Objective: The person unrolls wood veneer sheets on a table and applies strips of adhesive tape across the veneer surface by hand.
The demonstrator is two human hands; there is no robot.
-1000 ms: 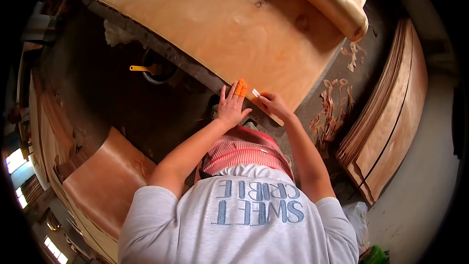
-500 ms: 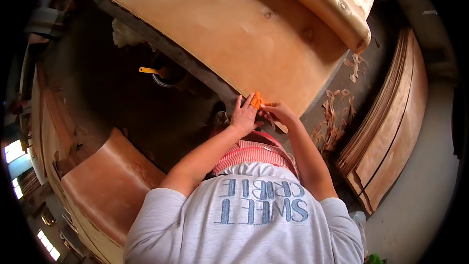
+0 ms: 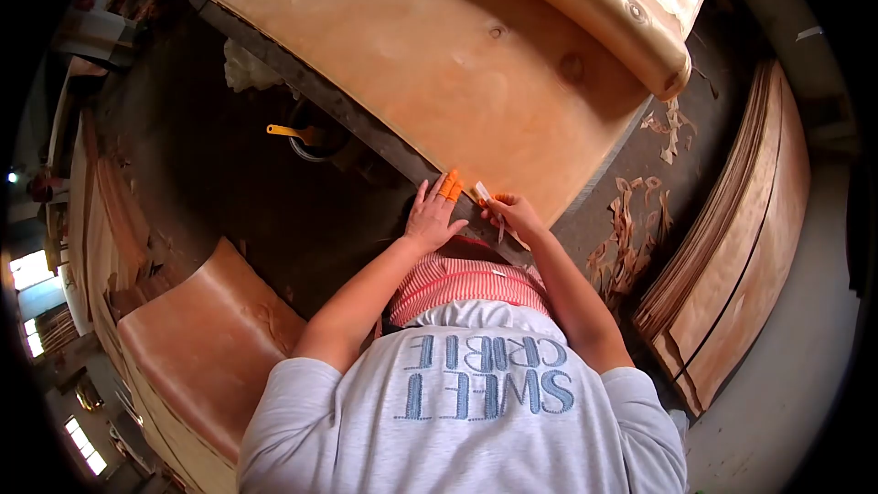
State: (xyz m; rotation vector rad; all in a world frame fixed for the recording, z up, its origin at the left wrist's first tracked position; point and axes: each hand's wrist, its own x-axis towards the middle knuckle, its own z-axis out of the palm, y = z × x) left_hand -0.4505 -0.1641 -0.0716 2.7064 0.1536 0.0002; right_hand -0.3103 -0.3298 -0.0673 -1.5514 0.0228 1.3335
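My left hand (image 3: 433,214) lies spread at the near corner of a wood veneer sheet (image 3: 412,64), with orange coverings on two fingers. Just right of it, my right hand (image 3: 510,213) pinches a small white blade-like tool (image 3: 483,192), its tip at the sheet's near edge. A thin strip (image 3: 500,230) hangs below the right fingers. The sheet lies flat on a grey-edged table, and its far part is curled over in a large roll (image 3: 585,9).
A bucket (image 3: 311,148) with a yellow-handled brush (image 3: 291,131) stands on the floor beyond the table's left edge. Veneer scraps (image 3: 626,238) lie at right, beside a stack of curved sheets (image 3: 732,247). Another curved brown sheet (image 3: 206,338) is at lower left.
The right hand first came in against the left fingertips, then moved slightly away with the white tool showing again. A thin strip now hangs under it. The camera view has shifted a little.
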